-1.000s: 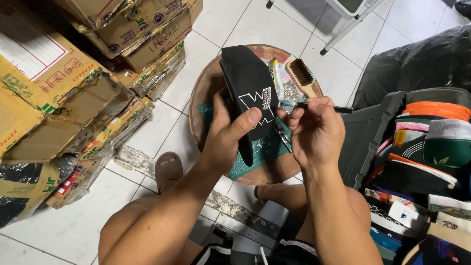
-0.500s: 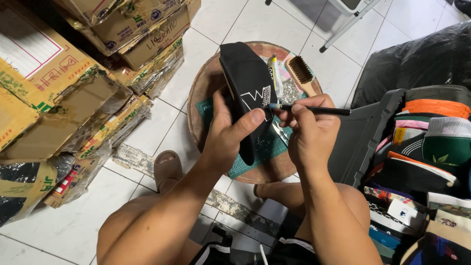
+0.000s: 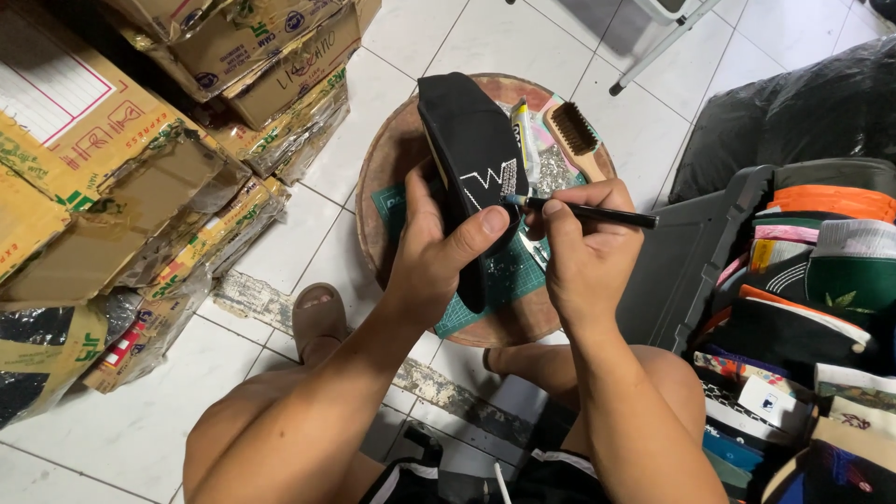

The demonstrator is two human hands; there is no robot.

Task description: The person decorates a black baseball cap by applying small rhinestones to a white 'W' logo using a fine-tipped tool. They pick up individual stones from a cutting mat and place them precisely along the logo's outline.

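Over the round wooden stool (image 3: 392,168), the left hand (image 3: 443,247) grips the black fabric cap (image 3: 467,149); the right hand (image 3: 583,247), fingers pinched on a slim black tool (image 3: 597,214), has brought its tip onto the sparkly zigzag.

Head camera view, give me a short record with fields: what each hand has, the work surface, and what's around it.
Left hand: left hand grips a black cap with a white sparkly zigzag design, thumb across its side.
Right hand: right hand holds a thin black pen tool, tip at the design.
Work surface: round wooden stool with a green cutting mat.
On the stool: glue tube, wooden brush.
Left side: stacked cardboard boxes.
Right side: dark bin of folded caps.
Floor: white tiles.
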